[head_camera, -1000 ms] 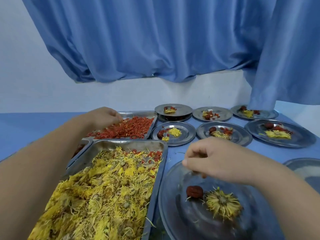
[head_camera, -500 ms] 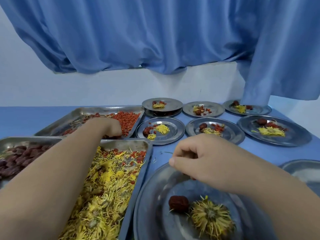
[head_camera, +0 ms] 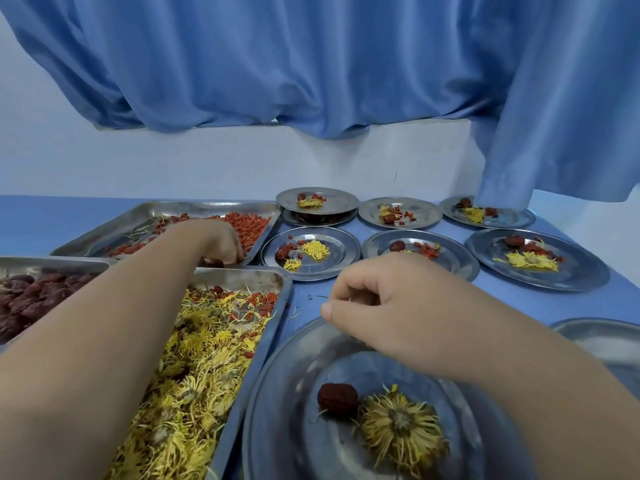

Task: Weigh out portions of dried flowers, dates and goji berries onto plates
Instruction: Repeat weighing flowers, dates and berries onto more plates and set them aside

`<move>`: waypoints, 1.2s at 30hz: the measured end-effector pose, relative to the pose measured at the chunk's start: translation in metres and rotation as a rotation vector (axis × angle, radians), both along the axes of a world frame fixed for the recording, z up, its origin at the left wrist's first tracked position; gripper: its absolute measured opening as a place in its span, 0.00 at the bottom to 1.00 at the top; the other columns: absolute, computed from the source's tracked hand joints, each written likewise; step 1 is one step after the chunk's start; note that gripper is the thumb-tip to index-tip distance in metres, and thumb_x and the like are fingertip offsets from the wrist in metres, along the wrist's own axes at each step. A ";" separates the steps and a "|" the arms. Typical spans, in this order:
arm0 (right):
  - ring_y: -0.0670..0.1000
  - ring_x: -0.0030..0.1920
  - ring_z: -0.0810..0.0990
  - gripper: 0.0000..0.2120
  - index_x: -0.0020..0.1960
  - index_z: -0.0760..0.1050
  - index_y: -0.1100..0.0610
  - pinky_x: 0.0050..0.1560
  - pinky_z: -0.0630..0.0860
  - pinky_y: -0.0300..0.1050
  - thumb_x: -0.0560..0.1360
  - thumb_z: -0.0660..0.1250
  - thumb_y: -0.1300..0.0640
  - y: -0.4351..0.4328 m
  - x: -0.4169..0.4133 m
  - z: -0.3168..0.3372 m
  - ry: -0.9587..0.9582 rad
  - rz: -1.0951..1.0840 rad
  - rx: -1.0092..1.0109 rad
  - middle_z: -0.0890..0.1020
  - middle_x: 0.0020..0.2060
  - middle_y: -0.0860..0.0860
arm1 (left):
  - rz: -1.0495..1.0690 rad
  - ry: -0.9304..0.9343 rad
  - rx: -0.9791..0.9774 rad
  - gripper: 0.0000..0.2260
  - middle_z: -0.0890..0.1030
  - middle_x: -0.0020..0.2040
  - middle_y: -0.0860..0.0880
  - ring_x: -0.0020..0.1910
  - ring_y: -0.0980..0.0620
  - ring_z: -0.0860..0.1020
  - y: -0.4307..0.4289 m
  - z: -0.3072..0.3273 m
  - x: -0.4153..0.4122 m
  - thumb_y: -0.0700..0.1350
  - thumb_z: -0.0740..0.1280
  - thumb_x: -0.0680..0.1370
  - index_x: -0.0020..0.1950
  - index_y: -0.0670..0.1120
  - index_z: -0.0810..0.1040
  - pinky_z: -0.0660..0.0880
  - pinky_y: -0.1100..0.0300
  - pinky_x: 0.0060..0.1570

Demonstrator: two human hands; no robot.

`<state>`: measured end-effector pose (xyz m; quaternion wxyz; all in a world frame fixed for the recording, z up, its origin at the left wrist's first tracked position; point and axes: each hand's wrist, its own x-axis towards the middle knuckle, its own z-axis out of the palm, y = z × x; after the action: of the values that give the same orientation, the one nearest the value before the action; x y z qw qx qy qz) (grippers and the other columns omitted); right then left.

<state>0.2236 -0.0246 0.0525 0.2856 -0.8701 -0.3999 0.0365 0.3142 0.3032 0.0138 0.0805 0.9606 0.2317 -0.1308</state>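
Note:
My left hand [head_camera: 221, 242] reaches across the tray of yellow dried flowers [head_camera: 194, 375] into the near right corner of the goji berry tray [head_camera: 145, 211]. Its fingers curl down and pinch among the red goji berries [head_camera: 251, 223]. My right hand [head_camera: 381, 306] hovers over the far rim of the nearest steel plate [head_camera: 277, 410], fingers curled against the thumb, with nothing visible in them. That plate carries one dark red date [head_camera: 337, 400] and one dried flower [head_camera: 401, 424]. At the left edge a third tray holds dates [head_camera: 31, 299].
Several filled plates stand in two rows behind, such as the middle plate [head_camera: 341, 252] and the right plate [head_camera: 581, 271]; one plate at the back sits stacked on another. A bare plate [head_camera: 606, 337] shows at the right edge. A blue curtain [head_camera: 311, 64] hangs over the table's far side.
My left hand has drawn back from the middle of the goji tray to its near right corner. My right hand stays curled over the near plate. The view has shifted right.

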 end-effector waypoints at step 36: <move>0.48 0.35 0.81 0.12 0.34 0.75 0.49 0.41 0.80 0.50 0.74 0.65 0.46 -0.013 0.006 0.008 0.039 -0.070 0.060 0.79 0.32 0.47 | 0.073 -0.516 -0.111 0.11 0.81 0.42 0.48 0.40 0.51 0.77 0.015 -0.012 -0.015 0.31 0.66 0.75 0.38 0.45 0.80 0.75 0.56 0.45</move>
<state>0.2301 -0.0375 0.0600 0.3204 -0.8739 -0.3643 0.0315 0.2997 0.3180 0.0016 0.1939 0.9473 0.2307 0.1090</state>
